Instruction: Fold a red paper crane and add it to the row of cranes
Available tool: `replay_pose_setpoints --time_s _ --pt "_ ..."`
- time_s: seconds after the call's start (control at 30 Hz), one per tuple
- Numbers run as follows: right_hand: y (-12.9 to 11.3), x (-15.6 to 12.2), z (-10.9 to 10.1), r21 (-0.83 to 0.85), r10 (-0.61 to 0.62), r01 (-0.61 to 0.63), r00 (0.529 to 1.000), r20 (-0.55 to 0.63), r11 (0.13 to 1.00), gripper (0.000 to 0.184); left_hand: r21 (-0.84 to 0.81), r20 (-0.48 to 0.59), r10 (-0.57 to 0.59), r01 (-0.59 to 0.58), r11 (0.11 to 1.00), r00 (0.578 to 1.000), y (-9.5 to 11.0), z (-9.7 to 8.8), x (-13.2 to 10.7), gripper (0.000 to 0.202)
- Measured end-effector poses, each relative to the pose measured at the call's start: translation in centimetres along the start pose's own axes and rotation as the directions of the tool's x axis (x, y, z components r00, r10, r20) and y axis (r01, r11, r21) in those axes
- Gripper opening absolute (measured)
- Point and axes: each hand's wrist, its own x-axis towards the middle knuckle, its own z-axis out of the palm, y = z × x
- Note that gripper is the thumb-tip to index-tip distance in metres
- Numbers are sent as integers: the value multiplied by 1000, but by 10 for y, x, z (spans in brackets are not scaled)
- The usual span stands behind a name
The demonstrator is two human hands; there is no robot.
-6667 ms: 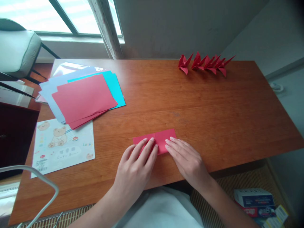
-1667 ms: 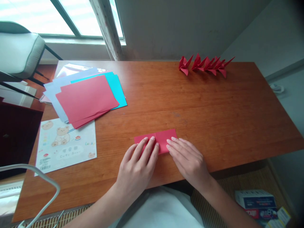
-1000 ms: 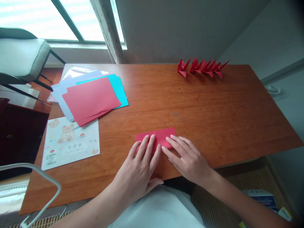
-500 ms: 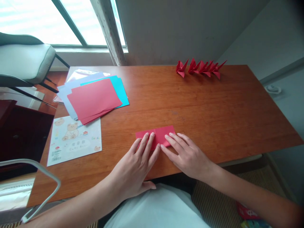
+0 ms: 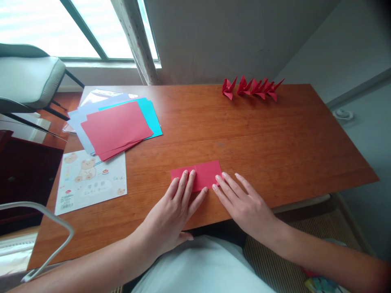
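A folded red sheet of paper (image 5: 208, 173) lies flat near the front edge of the wooden table, a long rectangle with a crease across its middle. My left hand (image 5: 171, 211) rests on its left half, fingers stretched out and pressing down, thumb toward my body. At the paper's lower right corner, the fingertips of my right hand (image 5: 244, 199) touch the edge with the fingers spread. Neither hand grips anything. Part of the paper's left half is hidden under my left fingers.
Several red origami cranes (image 5: 252, 88) stand in a row at the table's back edge. To the left lie stacked red sheets (image 5: 117, 128), blue sheets (image 5: 155, 120) and a bear-printed cover (image 5: 91, 183). A white curved bar (image 5: 61, 221) rises at the lower left; a chair (image 5: 30, 77) stands beyond the table.
My right hand has slid rightward along the paper's lower edge to its right corner, uncovering more of the right half. My left hand keeps its place on the paper. The view has shifted slightly.
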Motion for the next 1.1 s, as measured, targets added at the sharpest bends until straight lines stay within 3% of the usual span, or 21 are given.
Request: replay_pose_setpoints --time_s 0.3,0.5,0.8,1.1 --pt "4 -15 -17 -76 221 -217 974 42 973 41 -1 100 10 -10 1000 995 -1 -4 2 125" --pt "-15 3 -2 47 93 -92 995 -20 995 49 -15 120 16 -14 1000 993 -2 -6 4 122" --pt "-20 5 8 47 106 -105 994 -17 993 45 -51 114 1 5 999 994 -4 -13 3 110" --pt "-18 4 7 58 97 -96 995 -13 994 46 -2 45 -123 123 992 991 3 -2 -23 114"
